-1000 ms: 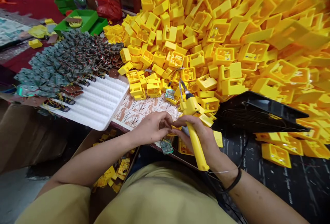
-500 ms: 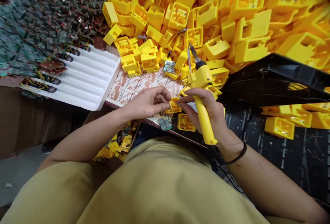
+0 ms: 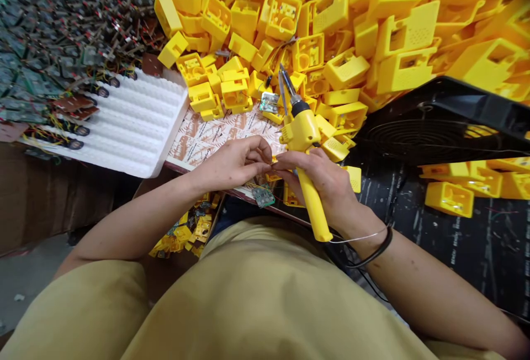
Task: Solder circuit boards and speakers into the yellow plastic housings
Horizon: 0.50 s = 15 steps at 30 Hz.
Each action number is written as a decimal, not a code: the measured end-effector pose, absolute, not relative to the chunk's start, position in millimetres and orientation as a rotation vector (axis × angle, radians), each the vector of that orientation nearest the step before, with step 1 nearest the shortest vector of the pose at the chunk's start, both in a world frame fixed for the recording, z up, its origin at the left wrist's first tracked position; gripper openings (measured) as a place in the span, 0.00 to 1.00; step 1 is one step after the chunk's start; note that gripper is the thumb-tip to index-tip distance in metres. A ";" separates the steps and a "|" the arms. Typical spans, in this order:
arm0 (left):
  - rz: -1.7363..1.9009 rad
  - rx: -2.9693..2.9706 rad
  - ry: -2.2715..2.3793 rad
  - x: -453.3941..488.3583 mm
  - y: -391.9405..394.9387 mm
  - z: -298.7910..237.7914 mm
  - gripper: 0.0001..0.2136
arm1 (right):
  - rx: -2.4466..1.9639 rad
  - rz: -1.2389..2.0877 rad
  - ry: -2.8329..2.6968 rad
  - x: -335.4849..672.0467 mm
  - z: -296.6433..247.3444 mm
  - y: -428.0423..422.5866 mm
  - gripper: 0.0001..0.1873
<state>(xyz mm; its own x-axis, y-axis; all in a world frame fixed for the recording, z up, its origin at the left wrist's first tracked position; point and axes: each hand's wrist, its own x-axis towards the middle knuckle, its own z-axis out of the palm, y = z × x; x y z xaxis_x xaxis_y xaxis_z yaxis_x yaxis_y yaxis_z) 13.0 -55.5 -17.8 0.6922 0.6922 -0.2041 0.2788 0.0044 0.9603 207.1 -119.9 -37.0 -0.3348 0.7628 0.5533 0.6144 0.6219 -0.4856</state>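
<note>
My right hand (image 3: pixel 327 183) is wrapped round the handle of a yellow soldering gun (image 3: pixel 304 133), whose metal tip points up and away from me. Its thumb and forefinger reach left until they meet the fingertips of my left hand (image 3: pixel 236 165). The left hand is closed in a pinch; what lies between its fingers is too small to make out. Just under the fingertips a small yellow plastic housing (image 3: pixel 272 177) is mostly hidden. A green circuit board (image 3: pixel 264 196) with thin wires lies by the table edge, and another yellow housing (image 3: pixel 291 196) is partly covered by my right hand.
Yellow housings (image 3: pixel 285 15) are heaped across the back. At left, a pile of circuit boards (image 3: pixel 74 34) adjoins a white ribbed foam sheet (image 3: pixel 136 122) carrying small round parts with wires. A black fan (image 3: pixel 414 133) stands at right. A box of yellow parts (image 3: pixel 182 238) is below the table.
My right hand and the soldering gun have shifted left, and the gun's tip has swung left. The fingertips of both hands have come together, covering more of the small housing.
</note>
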 end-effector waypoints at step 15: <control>0.654 2.584 1.030 -4.7 -75.8 -18.3 0.10 | -1.151 0.124 -2.026 218.7 -29.9 -120.7 0.16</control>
